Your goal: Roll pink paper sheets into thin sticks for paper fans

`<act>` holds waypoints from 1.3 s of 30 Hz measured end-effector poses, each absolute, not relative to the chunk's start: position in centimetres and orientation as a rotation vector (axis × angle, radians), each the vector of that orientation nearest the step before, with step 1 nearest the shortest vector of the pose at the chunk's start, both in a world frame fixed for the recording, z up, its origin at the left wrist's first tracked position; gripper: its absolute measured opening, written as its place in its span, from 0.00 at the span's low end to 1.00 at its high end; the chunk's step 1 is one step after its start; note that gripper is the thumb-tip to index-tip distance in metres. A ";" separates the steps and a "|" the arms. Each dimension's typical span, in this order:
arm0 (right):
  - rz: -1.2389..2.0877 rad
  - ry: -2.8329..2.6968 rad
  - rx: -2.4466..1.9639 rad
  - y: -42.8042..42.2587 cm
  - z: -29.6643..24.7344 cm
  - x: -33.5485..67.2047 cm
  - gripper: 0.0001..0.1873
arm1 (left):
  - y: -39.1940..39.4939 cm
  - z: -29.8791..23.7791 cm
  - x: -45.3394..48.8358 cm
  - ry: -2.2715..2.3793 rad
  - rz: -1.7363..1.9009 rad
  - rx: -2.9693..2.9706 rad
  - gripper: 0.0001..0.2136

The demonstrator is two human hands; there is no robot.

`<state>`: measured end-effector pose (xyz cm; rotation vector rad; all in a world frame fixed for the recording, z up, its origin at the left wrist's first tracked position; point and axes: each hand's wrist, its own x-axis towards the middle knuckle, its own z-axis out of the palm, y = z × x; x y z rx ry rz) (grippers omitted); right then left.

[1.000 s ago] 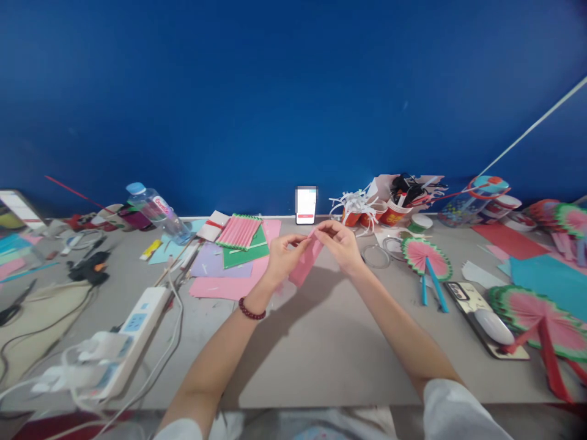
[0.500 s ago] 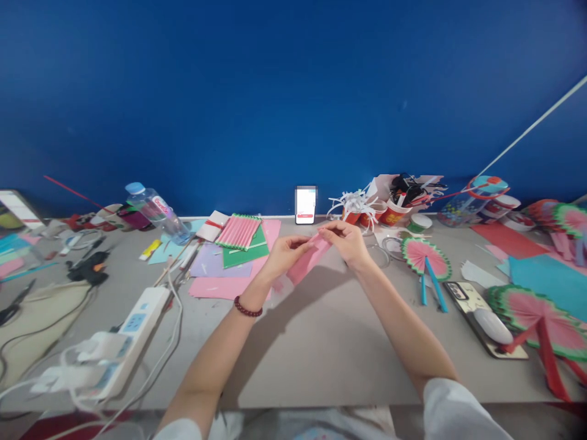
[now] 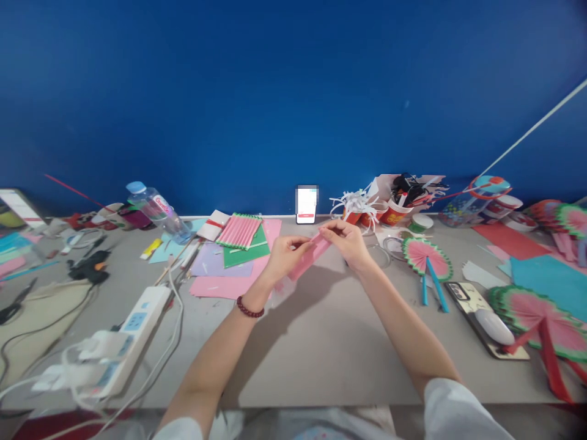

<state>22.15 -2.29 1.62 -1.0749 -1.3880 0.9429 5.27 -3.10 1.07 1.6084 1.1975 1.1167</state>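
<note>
Between my two hands is a strip of pink paper, held slanting above the table. My left hand pinches it near its upper left edge, thumb against fingers. At the top end my right hand grips the same paper between thumb and fingertips. The paper's lower end hangs beside my left wrist, and its exact folds are blurred. Left of my hands, a pleated pink paper with green edges lies on a green sheet.
A phone stands against the blue wall. A power strip with cables and a water bottle are at left. To the right are paper cups, a pink-green fan, and a phone with a mouse on it.
The pink paper has tilted slightly, so its face shows as a narrower band. Both hands keep hold of it in almost the same place.
</note>
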 end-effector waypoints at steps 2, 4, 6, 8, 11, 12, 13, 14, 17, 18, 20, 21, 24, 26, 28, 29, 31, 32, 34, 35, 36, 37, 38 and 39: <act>1.010 -1.420 -1.033 -2.3 1.7 22.2 0.14 | -3.2 1.2 5.2 1.211 1.142 1.662 0.07; 1.096 -1.452 -0.995 -2.3 1.8 22.3 0.16 | -3.2 1.3 5.2 1.205 1.149 1.689 0.07; 1.139 -1.484 -1.018 -2.3 1.9 22.3 0.19 | -3.3 1.3 5.2 1.184 1.141 1.694 0.09; 1.135 -1.509 -1.086 -2.3 2.0 22.3 0.17 | -3.3 1.4 5.2 1.161 1.128 1.670 0.10; 1.116 -1.489 -1.154 -2.3 2.0 22.4 0.14 | -3.2 1.3 5.1 1.114 1.060 1.597 0.13; 1.103 -1.465 -1.164 -2.3 2.0 22.4 0.14 | -3.2 1.3 5.0 1.092 1.021 1.583 0.14; 1.088 -1.437 -1.176 -2.3 2.0 22.5 0.14 | -3.1 1.2 5.0 1.075 0.980 1.574 0.15; 1.072 -1.414 -1.189 -2.3 2.0 22.6 0.14 | -3.1 1.2 4.9 1.066 0.944 1.568 0.16; 1.048 -1.393 -1.199 -2.2 2.1 22.8 0.15 | -3.0 1.2 4.8 1.085 0.892 1.540 0.15; 1.046 -1.401 -1.195 -2.2 2.1 22.8 0.15 | -3.0 1.2 4.8 1.093 0.889 1.527 0.15; 1.047 -1.414 -1.183 -2.2 2.2 22.9 0.14 | -3.0 1.3 4.8 1.094 0.885 1.506 0.15; 1.049 -1.414 -1.178 -2.2 2.2 22.8 0.14 | -3.0 1.3 4.8 1.095 0.883 1.501 0.15; 1.058 -1.399 -1.173 -2.2 2.3 22.8 0.14 | -2.9 1.1 4.8 1.106 0.878 1.512 0.14; 1.063 -1.398 -1.174 -2.2 2.3 22.8 0.14 | -2.9 1.0 4.8 1.113 0.873 1.524 0.14; 1.070 -1.409 -1.165 -2.2 2.2 22.8 0.13 | -2.8 0.9 4.8 1.139 0.872 1.537 0.13; 1.072 -1.422 -1.158 -2.1 2.2 22.8 0.12 | -2.8 0.8 4.8 1.162 0.877 1.553 0.12; 1.060 -1.481 -1.155 -2.0 2.0 22.9 0.11 | -2.8 0.7 4.7 1.220 0.900 1.623 0.12; 1.030 -1.530 -1.161 -2.0 2.0 22.9 0.11 | -2.8 0.7 4.7 1.251 0.907 1.681 0.12; 0.884 -1.643 -1.170 -2.0 1.9 23.0 0.09 | -2.9 0.5 4.7 1.320 0.904 1.846 0.12; 0.771 -1.714 -1.161 -2.0 1.9 23.0 0.10 | -2.9 0.5 4.7 1.364 0.894 1.941 0.13; 0.643 -1.796 -1.136 -2.0 2.0 23.1 0.11 | -3.0 0.4 4.8 1.410 0.882 2.032 0.13; 0.513 -1.886 -1.105 -2.0 2.0 23.0 0.12 | -3.0 0.3 4.8 1.450 0.871 2.109 0.12; 0.395 -1.982 -1.074 -2.0 2.0 23.0 0.11 | -3.1 0.3 4.8 1.480 0.862 2.162 0.12; 0.299 -2.073 -1.051 -2.0 2.0 22.9 0.10 | -3.1 0.2 4.9 1.491 0.854 2.193 0.13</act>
